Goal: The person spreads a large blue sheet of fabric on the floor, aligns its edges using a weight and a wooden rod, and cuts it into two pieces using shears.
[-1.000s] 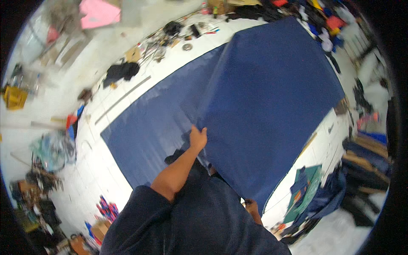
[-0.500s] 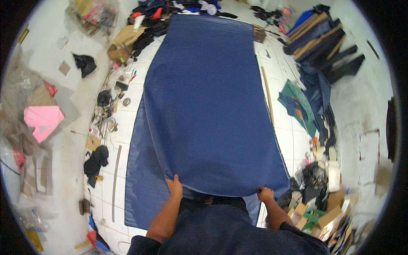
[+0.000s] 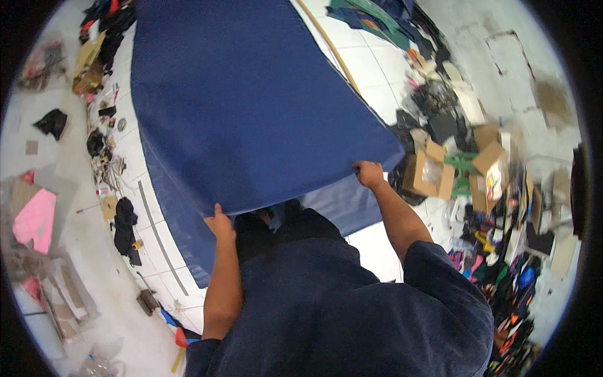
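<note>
From the head view: gripping the lifted near edge of a dark blue sheet (image 3: 251, 107), with the left hand (image 3: 220, 225) toward its left corner and the right hand (image 3: 370, 174) close to its right corner. Beneath, on the tiled floor (image 3: 374, 251), another blue layer (image 3: 345, 204). Toward the floor's left edge, a grey strip (image 3: 161, 240); toward its right edge, an open cardboard box (image 3: 446, 181).

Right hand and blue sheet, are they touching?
Touching. The head view shows the right hand gripping the near edge of the blue sheet, with no gap between them.
</note>
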### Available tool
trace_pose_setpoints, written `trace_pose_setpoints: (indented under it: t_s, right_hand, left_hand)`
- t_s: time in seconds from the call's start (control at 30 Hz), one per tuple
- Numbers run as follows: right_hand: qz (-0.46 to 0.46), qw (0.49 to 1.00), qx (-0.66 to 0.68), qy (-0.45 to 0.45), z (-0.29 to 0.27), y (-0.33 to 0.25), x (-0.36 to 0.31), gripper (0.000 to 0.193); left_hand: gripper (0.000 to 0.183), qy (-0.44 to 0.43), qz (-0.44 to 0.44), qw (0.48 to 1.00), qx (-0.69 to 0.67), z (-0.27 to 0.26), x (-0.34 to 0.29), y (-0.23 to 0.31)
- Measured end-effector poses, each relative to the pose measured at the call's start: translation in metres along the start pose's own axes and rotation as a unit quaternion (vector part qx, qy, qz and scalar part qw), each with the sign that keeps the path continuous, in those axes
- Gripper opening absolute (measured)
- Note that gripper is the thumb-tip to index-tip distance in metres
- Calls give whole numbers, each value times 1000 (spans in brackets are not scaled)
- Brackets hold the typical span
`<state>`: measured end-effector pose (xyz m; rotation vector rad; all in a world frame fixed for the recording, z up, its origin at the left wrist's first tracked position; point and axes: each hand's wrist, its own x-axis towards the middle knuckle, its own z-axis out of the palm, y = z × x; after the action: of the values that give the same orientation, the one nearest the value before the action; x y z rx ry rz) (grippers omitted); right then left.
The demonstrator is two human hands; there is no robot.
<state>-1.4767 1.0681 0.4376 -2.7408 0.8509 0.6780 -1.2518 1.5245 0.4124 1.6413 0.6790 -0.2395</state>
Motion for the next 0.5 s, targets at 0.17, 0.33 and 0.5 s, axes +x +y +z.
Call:
trace_pose_setpoints:
  t_s: [0.17, 0.33, 0.5]
  right_hand:
    - [39, 998, 45, 13, 27, 5, -88, 38]
    - [46, 995, 11, 92, 70, 5, -151, 42]
    - [71, 997, 33, 21, 92, 2, -216, 40]
  left_hand:
    - [32, -23, 42, 998, 39, -37, -51, -11]
    - [36, -49, 55, 997, -4, -87, -101, -46]
    - [38, -55, -13, 998, 6, -141, -147, -73]
